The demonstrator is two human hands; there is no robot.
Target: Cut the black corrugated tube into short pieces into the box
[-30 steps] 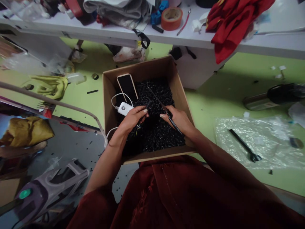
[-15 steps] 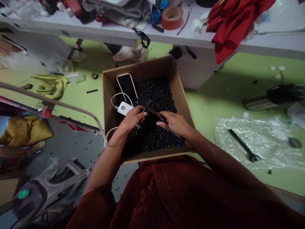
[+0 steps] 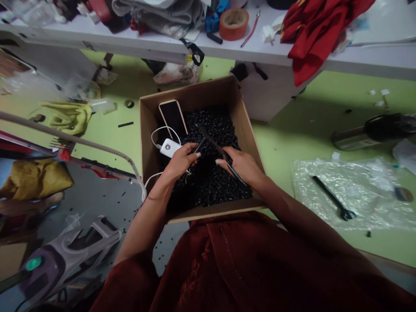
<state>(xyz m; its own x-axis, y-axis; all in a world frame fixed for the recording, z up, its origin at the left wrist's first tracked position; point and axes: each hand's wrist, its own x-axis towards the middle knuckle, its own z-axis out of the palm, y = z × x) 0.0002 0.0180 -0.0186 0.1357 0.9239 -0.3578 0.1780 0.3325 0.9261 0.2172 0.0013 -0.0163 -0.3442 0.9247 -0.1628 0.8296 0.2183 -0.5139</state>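
Cardboard box walls [image 3: 201, 93] around left hand [image 3: 180, 162], right hand [image 3: 242, 165] gripping black rod [image 3: 211, 141]

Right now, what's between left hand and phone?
In the head view, a white power bank with its cable lies between the left hand and the phone.

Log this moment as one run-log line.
left hand: short black piece | right hand: long thin black rod | below: brown cardboard box of small black pieces

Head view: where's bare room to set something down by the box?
Bare green floor lies between the cardboard box and the plastic sheet. The box is crowded: black pieces, phone, power bank, left hand, right hand.
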